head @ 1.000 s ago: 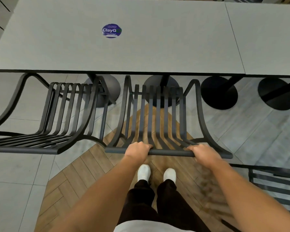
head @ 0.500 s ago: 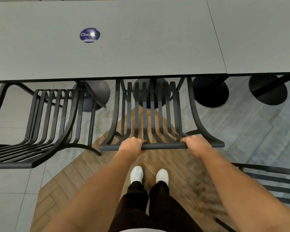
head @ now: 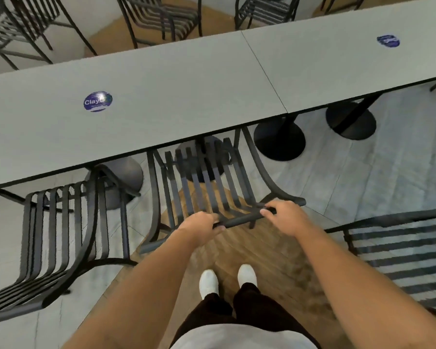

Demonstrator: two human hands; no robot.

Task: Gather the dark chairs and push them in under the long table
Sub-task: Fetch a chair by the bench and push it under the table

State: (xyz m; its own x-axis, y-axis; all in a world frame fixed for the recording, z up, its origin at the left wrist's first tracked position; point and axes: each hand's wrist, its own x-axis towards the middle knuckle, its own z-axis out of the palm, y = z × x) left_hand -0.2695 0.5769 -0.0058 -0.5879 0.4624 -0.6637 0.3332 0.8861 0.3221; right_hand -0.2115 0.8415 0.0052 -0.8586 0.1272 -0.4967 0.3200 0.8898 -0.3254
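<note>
Both hands, left hand (head: 202, 225) and right hand (head: 285, 215), curled tight around the black slatted metal chair's (head: 207, 187) top rail, its seat under the grey worktop (head: 161, 91)

chair (head: 207, 182) btwn left chair (head: 61, 235), right chair (head: 400, 248); pedestal base (head: 279, 141) under table (head: 161, 96)

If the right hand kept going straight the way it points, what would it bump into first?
Probably the chair's own slats, since the right hand grips its top rail and points toward the long table; depth is unclear.
</note>
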